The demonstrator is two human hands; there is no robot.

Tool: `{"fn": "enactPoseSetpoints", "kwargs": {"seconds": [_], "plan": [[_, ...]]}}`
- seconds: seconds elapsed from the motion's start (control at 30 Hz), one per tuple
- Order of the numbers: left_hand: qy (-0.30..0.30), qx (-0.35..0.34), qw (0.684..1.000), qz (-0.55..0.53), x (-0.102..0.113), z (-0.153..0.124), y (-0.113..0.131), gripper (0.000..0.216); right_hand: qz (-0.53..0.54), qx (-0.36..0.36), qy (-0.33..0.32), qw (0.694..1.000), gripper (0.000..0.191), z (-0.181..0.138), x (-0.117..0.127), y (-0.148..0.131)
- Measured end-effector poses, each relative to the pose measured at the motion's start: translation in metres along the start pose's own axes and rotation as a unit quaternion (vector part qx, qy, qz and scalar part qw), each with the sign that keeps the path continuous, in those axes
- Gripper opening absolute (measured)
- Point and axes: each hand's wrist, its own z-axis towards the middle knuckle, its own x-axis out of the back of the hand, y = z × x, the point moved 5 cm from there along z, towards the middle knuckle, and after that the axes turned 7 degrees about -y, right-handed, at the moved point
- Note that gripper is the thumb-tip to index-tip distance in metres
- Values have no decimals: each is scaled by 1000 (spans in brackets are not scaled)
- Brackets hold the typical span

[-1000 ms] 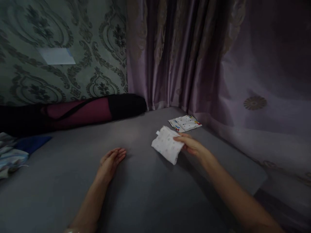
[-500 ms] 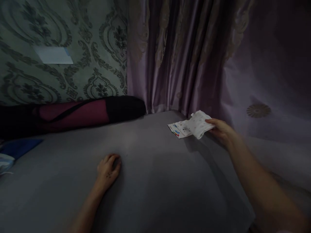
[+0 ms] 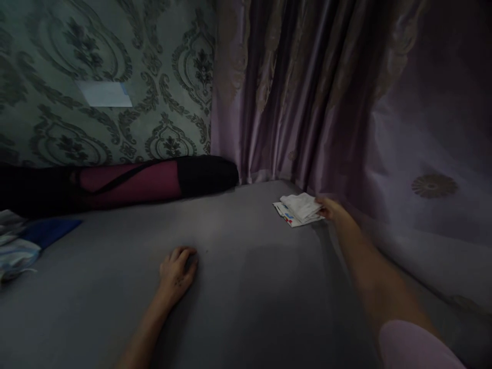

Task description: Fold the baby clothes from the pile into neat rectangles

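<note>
At the far right of the grey bed surface (image 3: 246,287), my right hand (image 3: 329,207) pinches the near edge of a folded white cloth (image 3: 302,204). This cloth lies on top of another folded white cloth with a coloured print (image 3: 288,216), whose left edge sticks out below it. My fingertips are partly hidden at the cloth's edge. My left hand (image 3: 177,271) rests on the grey surface left of the middle, holding nothing. Its fingers are loosely bent and the thumb stands apart from them.
A long black and dark pink bag (image 3: 130,183) lies along the patterned wall. Blue fabric (image 3: 52,231) and a heap of pale cloth (image 3: 17,253) are at the left edge. A purple curtain (image 3: 265,92) hangs behind the folded cloths, and white paper (image 3: 107,94) is on the wall.
My right hand has lowered the white cloth from above the printed one down onto it. The view has shifted slightly left; my left hand stays resting on the surface.
</note>
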Motion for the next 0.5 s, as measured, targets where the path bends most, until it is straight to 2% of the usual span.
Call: {"fn": "enactPoseSetpoints", "kwargs": {"seconds": [0.13, 0.3, 0.5], "plan": [[5, 5, 1000, -4, 1, 0, 1, 29, -41, 12, 57, 997, 23, 7, 7, 18], [-1, -2, 1000, -5, 2, 0, 1, 31, -111, 85, 92, 986, 40, 15, 12, 18], [9, -6, 1000, 2, 1, 0, 0, 31, -293, 130, 138, 937, 44, 8, 25, 28]]}}
